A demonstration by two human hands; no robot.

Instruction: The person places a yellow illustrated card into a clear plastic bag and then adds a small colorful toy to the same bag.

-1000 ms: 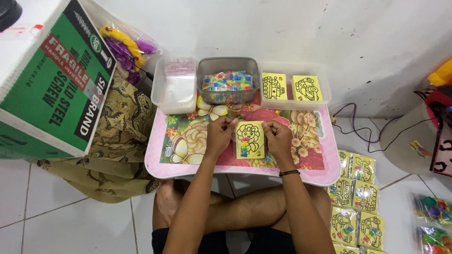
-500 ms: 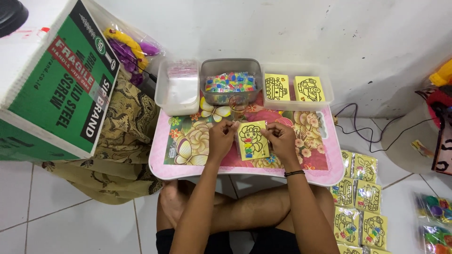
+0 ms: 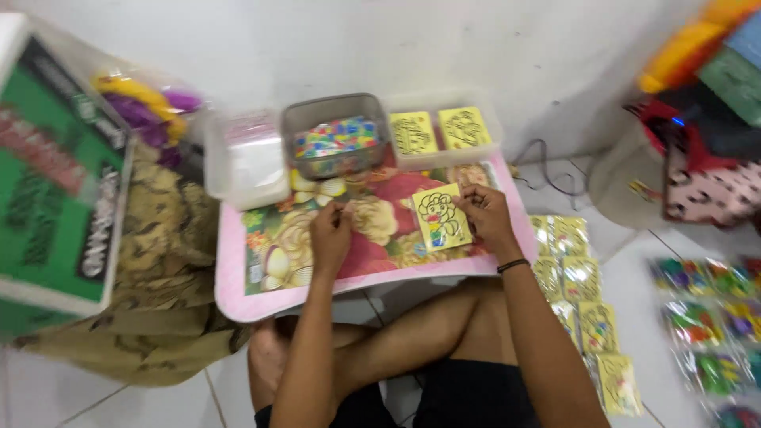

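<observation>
I sit cross-legged at a low pink table (image 3: 238, 297) with a flower print. My right hand (image 3: 485, 215) holds a yellow card (image 3: 441, 219) by its right edge; the card bears a partly coloured cartoon drawing and lies on the table. My left hand (image 3: 330, 235) rests on the table well left of the card, with its fingers curled together. The picture is too blurred to show whether it pinches anything small.
At the table's far edge stand a clear tub of white material (image 3: 247, 162), a grey tub of colourful packets (image 3: 333, 143) and a clear tray with two yellow cards (image 3: 440, 131). A green cardboard box (image 3: 55, 198) and patterned cloth (image 3: 158, 261) lie left. Bagged yellow cards (image 3: 587, 309) lie on the floor to the right.
My left hand has let go of the yellow card and moved left across the table. My right hand still holds the card. The camera view has swung.
</observation>
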